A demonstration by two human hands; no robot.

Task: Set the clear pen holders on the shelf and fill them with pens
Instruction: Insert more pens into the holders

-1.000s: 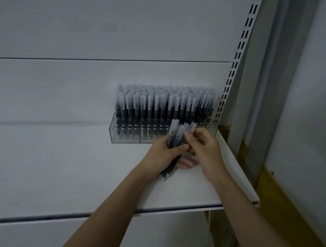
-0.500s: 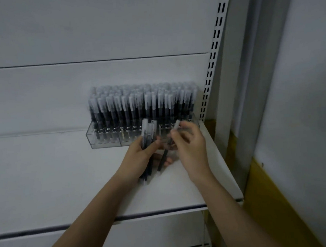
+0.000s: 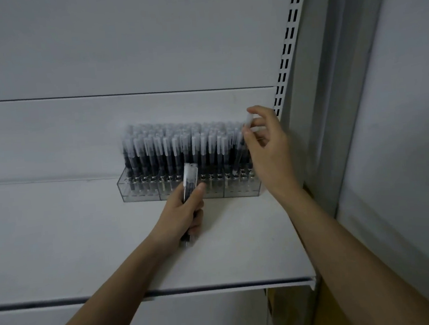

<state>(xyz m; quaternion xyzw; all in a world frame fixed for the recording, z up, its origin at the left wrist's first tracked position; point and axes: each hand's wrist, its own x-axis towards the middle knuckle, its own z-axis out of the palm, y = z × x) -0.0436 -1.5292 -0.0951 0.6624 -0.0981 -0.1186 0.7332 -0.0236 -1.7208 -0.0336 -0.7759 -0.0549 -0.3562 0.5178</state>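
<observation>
Pens (image 3: 186, 151) filling clear holders (image 3: 143, 193), shelf (image 3: 85, 238)

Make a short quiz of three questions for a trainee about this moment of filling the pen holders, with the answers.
1. True or false: the left hand holds a small bundle of pens.
2. What does the right hand do? A) rests flat on the shelf; B) pinches a single pen over the right end of the clear holders; C) lifts a holder.
3. Fill in: the holders stand at the ____ of the shelf, against the wall panel.

Key: 1 true; 2 B; 3 back.
</observation>
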